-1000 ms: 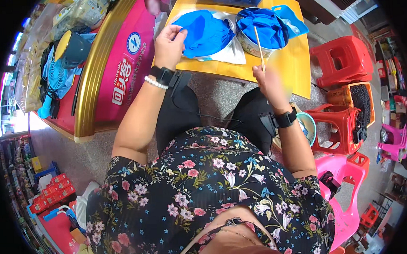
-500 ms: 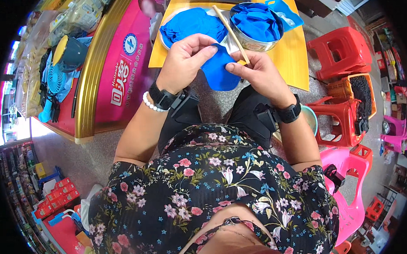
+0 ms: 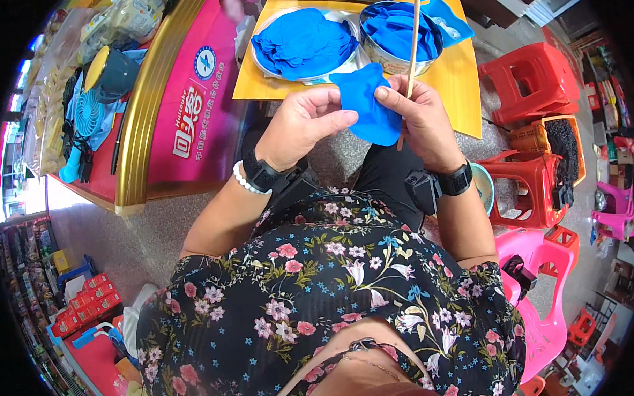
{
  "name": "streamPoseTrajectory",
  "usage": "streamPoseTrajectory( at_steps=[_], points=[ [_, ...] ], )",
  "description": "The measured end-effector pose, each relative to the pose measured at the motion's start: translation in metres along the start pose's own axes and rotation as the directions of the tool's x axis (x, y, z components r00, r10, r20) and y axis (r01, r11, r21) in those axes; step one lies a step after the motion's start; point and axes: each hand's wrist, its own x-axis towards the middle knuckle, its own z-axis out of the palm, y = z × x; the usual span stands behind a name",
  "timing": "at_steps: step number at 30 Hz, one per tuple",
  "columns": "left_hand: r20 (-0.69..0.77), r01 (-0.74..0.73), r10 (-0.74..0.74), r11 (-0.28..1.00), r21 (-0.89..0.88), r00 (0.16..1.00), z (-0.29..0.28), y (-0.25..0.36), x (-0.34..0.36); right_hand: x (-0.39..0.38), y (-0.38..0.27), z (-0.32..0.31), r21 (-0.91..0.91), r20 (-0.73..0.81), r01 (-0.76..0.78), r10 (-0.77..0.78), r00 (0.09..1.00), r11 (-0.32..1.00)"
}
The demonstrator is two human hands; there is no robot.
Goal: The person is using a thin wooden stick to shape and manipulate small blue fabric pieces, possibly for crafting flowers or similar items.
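The left hand point(image 3: 307, 125) pinches one edge of a blue cloth point(image 3: 369, 105) between both hands, the right hand point(image 3: 426, 117) grips its other side plus a stick point(image 3: 415, 37), and a blue pile point(image 3: 304, 41) lies beyond.

Matt, cloth-like material is seen in the blue piece point(image 3: 370, 109), smooth pale wood in the slender stick point(image 3: 414, 41). Smoothness is shown by the yellow counter point(image 3: 461, 88), glossy plastic by the red stool point(image 3: 557, 81), metallic sheen by the gold trim point(image 3: 139, 92).
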Motion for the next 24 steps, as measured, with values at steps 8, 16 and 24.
streamPoseTrajectory(
  at_steps=[8, 16, 24],
  points=[
    [-0.194, -0.085, 0.073, 0.995, -0.055, 0.978, -0.003, -0.009, -0.003, -0.001, 0.011, -0.005, -0.038, 0.009, 0.062, -0.062, 0.998, 0.997],
    [-0.238, -0.131, 0.131, 0.991, 0.015, 0.962, 0.01, -0.007, 0.002, -0.006, 0.012, 0.005, 0.019, -0.011, 0.09, -0.09, 0.996, 0.996],
    [-0.275, -0.083, 0.08, 0.997, 0.0, 0.958, 0.01, -0.005, 0.001, -0.007, 0.016, -0.001, 0.018, -0.006, 0.085, -0.085, 0.996, 0.996]
  ],
)
